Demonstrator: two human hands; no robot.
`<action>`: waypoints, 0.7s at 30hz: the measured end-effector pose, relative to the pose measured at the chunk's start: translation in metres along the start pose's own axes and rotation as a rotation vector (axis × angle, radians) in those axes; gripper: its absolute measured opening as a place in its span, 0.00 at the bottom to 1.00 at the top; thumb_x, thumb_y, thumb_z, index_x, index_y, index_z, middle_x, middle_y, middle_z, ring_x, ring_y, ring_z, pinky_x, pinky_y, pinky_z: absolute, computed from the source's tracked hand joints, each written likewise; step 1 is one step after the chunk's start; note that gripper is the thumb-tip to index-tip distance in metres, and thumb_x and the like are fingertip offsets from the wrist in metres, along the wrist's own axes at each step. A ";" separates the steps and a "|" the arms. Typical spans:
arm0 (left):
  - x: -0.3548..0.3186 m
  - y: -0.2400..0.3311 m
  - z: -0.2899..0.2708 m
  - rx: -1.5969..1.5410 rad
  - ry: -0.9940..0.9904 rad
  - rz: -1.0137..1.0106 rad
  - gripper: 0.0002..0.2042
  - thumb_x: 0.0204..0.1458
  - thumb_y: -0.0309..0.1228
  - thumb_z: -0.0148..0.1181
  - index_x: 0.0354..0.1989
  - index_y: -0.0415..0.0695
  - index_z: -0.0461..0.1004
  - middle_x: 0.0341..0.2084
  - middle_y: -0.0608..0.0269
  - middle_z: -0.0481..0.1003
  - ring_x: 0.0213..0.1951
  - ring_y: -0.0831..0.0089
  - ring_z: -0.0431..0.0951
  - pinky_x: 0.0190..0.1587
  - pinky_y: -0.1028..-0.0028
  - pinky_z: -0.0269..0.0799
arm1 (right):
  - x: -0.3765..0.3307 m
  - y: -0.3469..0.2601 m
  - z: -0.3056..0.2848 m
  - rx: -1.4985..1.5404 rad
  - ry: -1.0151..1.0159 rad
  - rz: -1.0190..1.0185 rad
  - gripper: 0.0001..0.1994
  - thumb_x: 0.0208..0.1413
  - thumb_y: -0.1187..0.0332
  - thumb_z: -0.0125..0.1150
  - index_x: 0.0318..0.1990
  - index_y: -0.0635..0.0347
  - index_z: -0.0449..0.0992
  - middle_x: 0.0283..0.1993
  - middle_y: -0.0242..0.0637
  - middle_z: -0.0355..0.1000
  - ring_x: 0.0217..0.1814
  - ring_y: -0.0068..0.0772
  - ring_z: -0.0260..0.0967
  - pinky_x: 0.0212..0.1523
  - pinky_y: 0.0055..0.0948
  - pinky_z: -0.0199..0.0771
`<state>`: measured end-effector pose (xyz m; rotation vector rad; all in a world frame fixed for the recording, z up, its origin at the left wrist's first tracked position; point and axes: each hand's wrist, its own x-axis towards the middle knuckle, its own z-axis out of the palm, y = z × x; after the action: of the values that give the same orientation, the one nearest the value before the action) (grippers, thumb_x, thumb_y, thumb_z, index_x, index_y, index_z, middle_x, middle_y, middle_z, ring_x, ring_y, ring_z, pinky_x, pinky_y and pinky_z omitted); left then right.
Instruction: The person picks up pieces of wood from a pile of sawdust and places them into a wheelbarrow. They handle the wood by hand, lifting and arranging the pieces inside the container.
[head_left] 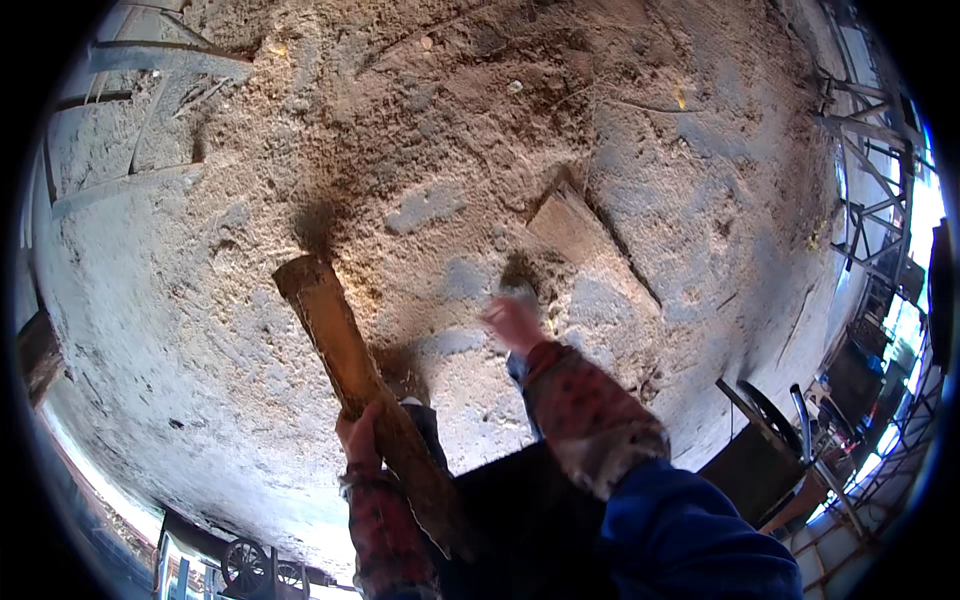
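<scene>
A long split piece of wood (335,325) slants across the space in front of me, brown and rough-edged, its far end tipped to the left. My left hand (362,437) is closed round its left side, roughly midway along; the near end comes back against my body. Reaching forward over the floor, my right hand (514,322) is away from the wood. Motion smears its fingers, so I cannot make out whether they are open or closed. Red checked cuffs show at both wrists.
Sawdust and shavings cover much of the concrete floor (130,300). A flat board (580,232) lies ahead of my right hand. Wooden frames (170,58) stand far left. A dark cart-like thing with a wheel (768,415) is at right, and spoked wheels (245,565) show lower left.
</scene>
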<state>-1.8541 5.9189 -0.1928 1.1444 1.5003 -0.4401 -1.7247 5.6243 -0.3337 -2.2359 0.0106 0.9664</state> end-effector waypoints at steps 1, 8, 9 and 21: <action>-0.004 -0.001 0.002 -0.013 0.026 0.000 0.21 0.43 0.25 0.64 0.48 0.34 0.72 0.39 0.58 0.77 0.37 0.68 0.77 0.42 0.72 0.74 | 0.025 0.012 -0.041 -0.048 0.064 0.097 0.20 0.46 0.57 0.66 0.44 0.61 0.76 0.38 0.46 0.75 0.43 0.47 0.73 0.44 0.40 0.72; -0.015 0.010 0.036 -0.033 0.038 0.023 0.22 0.44 0.23 0.62 0.51 0.33 0.70 0.40 0.56 0.76 0.39 0.67 0.77 0.43 0.72 0.74 | 0.125 0.212 -0.171 -0.376 0.145 0.325 0.46 0.36 0.53 0.74 0.61 0.67 0.59 0.61 0.58 0.60 0.62 0.56 0.59 0.61 0.43 0.61; -0.012 0.008 0.038 -0.038 0.040 0.006 0.22 0.45 0.23 0.62 0.51 0.33 0.70 0.40 0.56 0.76 0.39 0.67 0.77 0.43 0.72 0.74 | 0.122 0.215 -0.180 -0.329 0.090 0.395 0.46 0.35 0.53 0.75 0.60 0.68 0.59 0.60 0.57 0.62 0.62 0.57 0.59 0.61 0.43 0.62; -0.026 0.020 0.069 -0.110 -0.017 -0.029 0.22 0.47 0.28 0.60 0.52 0.34 0.68 0.39 0.55 0.75 0.38 0.65 0.77 0.42 0.70 0.74 | 0.032 0.191 -0.164 0.028 0.154 0.263 0.25 0.41 0.53 0.72 0.37 0.66 0.75 0.27 0.44 0.73 0.26 0.38 0.69 0.32 0.36 0.70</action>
<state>-1.8027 5.8632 -0.1830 1.0315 1.5092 -0.3807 -1.6471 5.3888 -0.3880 -2.3158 0.3938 0.9189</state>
